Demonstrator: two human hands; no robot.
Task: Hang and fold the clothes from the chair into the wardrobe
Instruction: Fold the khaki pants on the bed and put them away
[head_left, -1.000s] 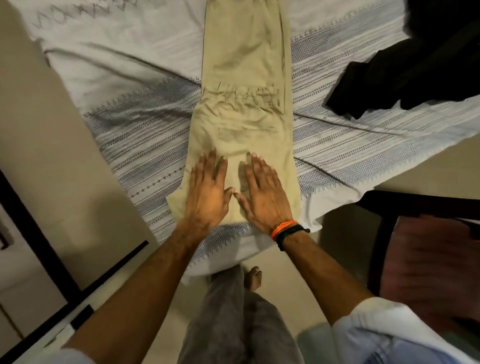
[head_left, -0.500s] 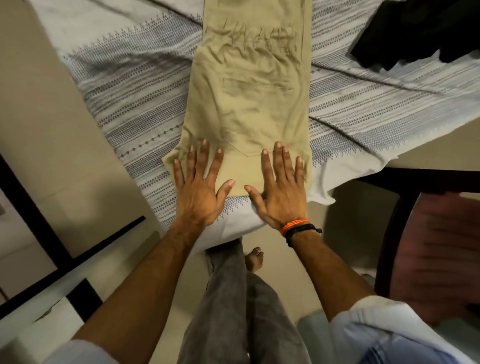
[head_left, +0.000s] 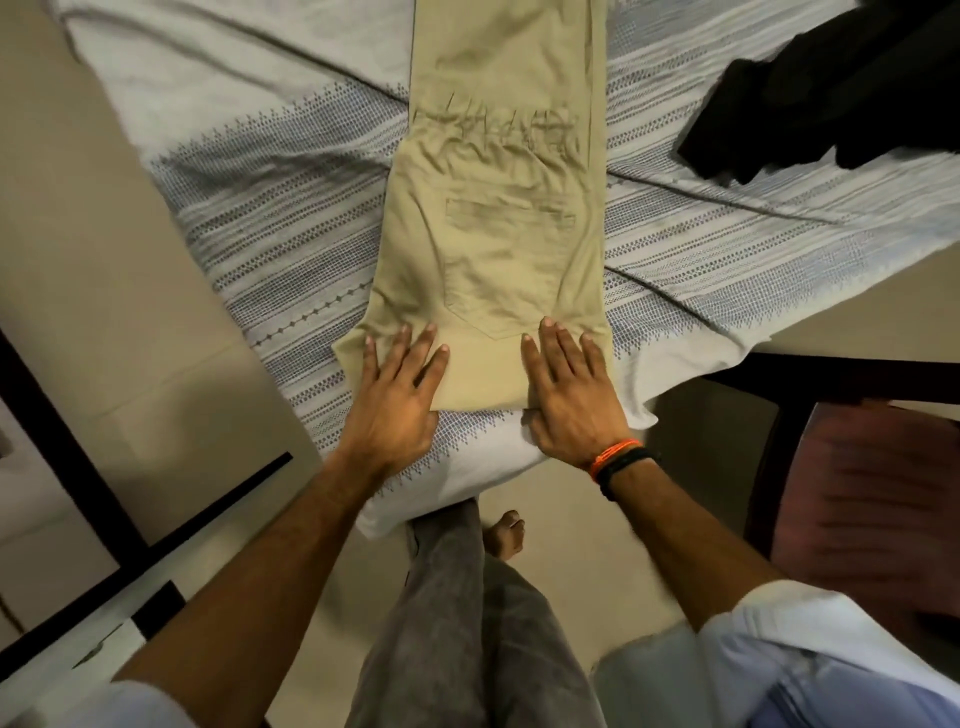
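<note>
A: In the head view, where are the trousers?
B: The khaki trousers (head_left: 493, 218) lie flat along the bed (head_left: 270, 228), on a striped white and blue sheet, with the waist end near the bed's corner and a back pocket facing up.
A: And the hands?
B: Both lie flat on the waist end. The left hand (head_left: 397, 395) rests on its left corner, the fingers (head_left: 410, 345) straight and a little spread. The right hand (head_left: 569, 395) rests on the right corner, fingers straight and close together. Neither hand grips the cloth. The right wrist has an orange band and a black band.
A: Anything else?
B: A black garment (head_left: 831, 88) lies on the bed at the right, well apart from the trousers. A dark wooden chair (head_left: 852, 499) with a reddish seat stands just beside the bed at the right.
</note>
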